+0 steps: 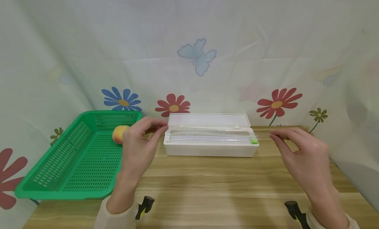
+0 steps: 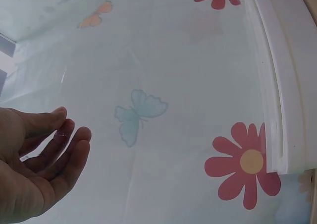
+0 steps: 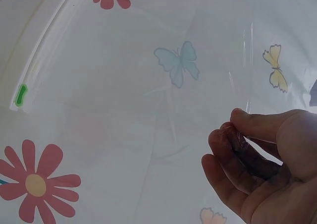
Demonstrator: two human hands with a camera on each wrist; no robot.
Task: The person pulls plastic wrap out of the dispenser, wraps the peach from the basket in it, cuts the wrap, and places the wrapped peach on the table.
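Note:
A white cling film dispenser box [image 1: 210, 149] stands against the back curtain, its lid [image 1: 208, 119] raised. Clear cling film [image 1: 211, 133] stretches across its opening, and a small green slide cutter [image 1: 254, 141] sits at the right end of the front edge. My left hand [image 1: 140, 143] pinches one edge of the film between thumb and fingertips, just off the box's left end. To the right of the box, my right hand [image 1: 305, 153] pinches the other edge; shiny film creases show on its fingers in the right wrist view.
On the left stands a green plastic basket [image 1: 88, 160] with a yellow-red peach [image 1: 119, 134] inside, close behind my left hand. The wooden table [image 1: 204, 186] reaches back to a white curtain [image 1: 234, 84] printed with flowers and butterflies.

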